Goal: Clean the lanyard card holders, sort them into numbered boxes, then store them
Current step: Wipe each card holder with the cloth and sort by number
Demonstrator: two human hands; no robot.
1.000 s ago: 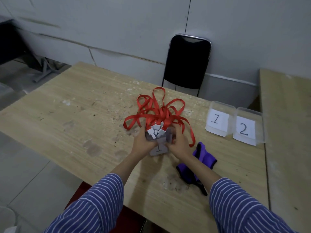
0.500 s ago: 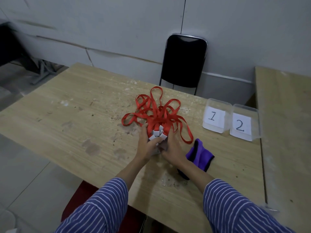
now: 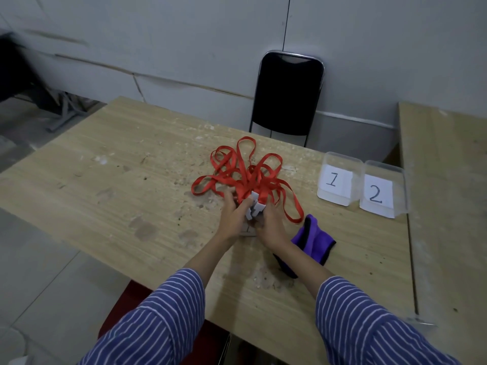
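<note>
A stack of card holders (image 3: 253,209) with grey clips lies on the wooden table (image 3: 131,185), its tangled red lanyards (image 3: 245,172) spread out behind it. My left hand (image 3: 233,218) grips the stack from the left, fingers curled over its top. My right hand (image 3: 271,225) grips it from the right. The holders are mostly hidden between my hands. Two clear boxes stand at the right: box 1 (image 3: 338,162) and box 2 (image 3: 384,168), each with a numbered paper label.
A purple and black cloth (image 3: 315,239) lies on the table just right of my right wrist. A black chair (image 3: 287,93) stands behind the table against the wall. A second wooden table (image 3: 448,193) adjoins on the right.
Both hands lowered the stack of card holders onto the table and pushed it slightly forward. The lanyards settled flatter on the surface.
</note>
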